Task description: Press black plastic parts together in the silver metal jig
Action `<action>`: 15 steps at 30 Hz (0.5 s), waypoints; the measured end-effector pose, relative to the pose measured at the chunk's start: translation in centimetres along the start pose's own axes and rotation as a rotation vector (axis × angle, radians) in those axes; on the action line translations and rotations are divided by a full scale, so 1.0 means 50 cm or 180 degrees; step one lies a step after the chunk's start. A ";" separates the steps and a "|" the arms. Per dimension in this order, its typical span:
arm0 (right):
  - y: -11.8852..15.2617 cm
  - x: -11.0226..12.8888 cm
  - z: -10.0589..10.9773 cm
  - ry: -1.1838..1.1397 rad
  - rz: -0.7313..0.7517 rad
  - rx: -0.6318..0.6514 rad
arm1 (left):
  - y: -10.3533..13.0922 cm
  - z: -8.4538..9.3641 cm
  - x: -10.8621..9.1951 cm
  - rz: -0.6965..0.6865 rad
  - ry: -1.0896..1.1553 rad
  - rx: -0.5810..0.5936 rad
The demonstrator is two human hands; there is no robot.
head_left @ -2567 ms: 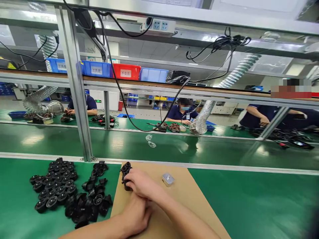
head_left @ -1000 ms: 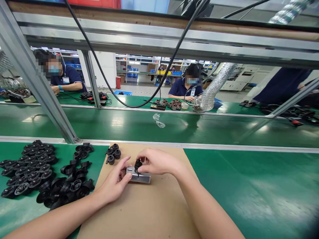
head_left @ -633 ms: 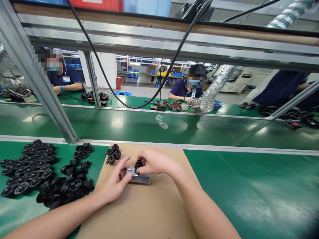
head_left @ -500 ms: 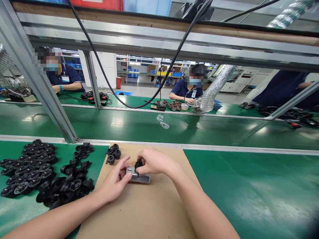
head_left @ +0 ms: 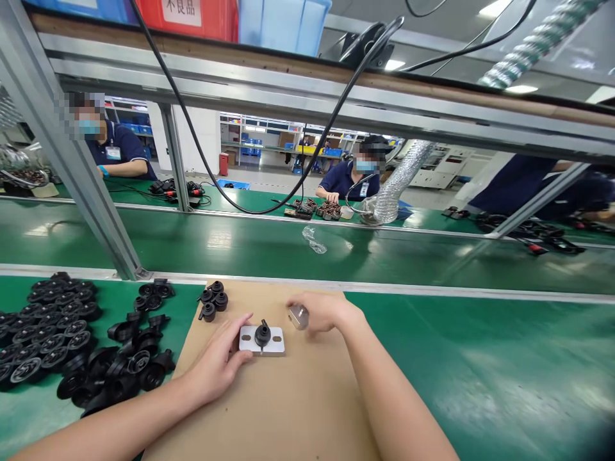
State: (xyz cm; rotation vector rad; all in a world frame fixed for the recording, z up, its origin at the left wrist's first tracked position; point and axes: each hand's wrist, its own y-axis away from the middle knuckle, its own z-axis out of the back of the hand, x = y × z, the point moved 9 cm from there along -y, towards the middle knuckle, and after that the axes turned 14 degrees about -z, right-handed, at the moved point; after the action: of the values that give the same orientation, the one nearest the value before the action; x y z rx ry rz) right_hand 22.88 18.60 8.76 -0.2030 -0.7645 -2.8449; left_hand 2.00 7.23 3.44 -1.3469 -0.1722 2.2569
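A silver metal plate with two slots lies on the brown board. On its middle sits a black round plastic part with a spout pointing up and away. My left hand grips the plate's left end, thumb at the near corner and fingers along the far side. To the right of the plate, my right hand is closed on a shiny rounded piece, raised over the board; its exact kind is unclear. Several small black spouted parts stand together at the board's far left corner.
Many black round parts cover the green table at left, with a looser heap beside the brown board. A metal frame post rises behind them. A black cable hangs ahead. Co-workers sit across the green belt.
My right hand has let go of the black part, moved right and taken the shiny piece. The black part now sits uncovered on the plate, under my left hand's hold.
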 end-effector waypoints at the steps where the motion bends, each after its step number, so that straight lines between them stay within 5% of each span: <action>1: -0.010 -0.008 -0.006 0.0052 -0.0067 0.0018 | 0.001 0.000 -0.001 -0.0048 -0.0055 -0.0018; 8: -0.035 -0.010 0.000 -0.0030 -0.0213 -0.0289 | 0.001 0.014 0.000 -0.0090 -0.0361 -0.0168; 15: -0.035 -0.014 -0.007 0.0022 -0.0050 -0.0181 | -0.004 0.018 -0.006 -0.0066 -0.0364 -0.0118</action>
State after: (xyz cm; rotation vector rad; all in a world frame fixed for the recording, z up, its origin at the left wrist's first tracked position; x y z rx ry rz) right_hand 23.14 20.02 7.50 -0.1963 -0.6874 -2.8828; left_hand 1.41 7.39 4.23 -1.2292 -0.2674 2.3248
